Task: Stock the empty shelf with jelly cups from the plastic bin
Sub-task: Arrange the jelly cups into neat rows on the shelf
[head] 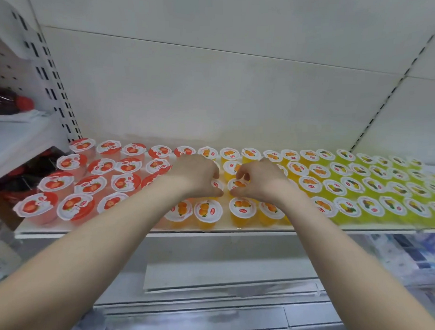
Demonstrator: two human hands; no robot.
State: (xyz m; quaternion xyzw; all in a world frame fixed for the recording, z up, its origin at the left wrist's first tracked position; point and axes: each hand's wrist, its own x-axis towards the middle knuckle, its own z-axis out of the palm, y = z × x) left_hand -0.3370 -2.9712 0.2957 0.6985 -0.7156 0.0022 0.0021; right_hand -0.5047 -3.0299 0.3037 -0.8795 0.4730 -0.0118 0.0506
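A white shelf (140, 232) carries rows of jelly cups: red ones (73, 205) on the left, orange ones (207, 212) in the middle, yellow-green ones (370, 207) on the right. My left hand (196, 175) reaches into the orange rows with its fingers curled round an orange cup (216, 184), mostly hidden under the hand. My right hand (262, 181) is beside it, with thumb and fingers curled round another orange cup (237, 184). The plastic bin is not in view.
A perforated white upright (51, 82) bounds the shelf on the left, with dark red packaged goods (9, 103) on the neighbouring shelves. Another upright (396, 89) stands at the right. Lower shelves (232, 288) with blurred packets lie below.
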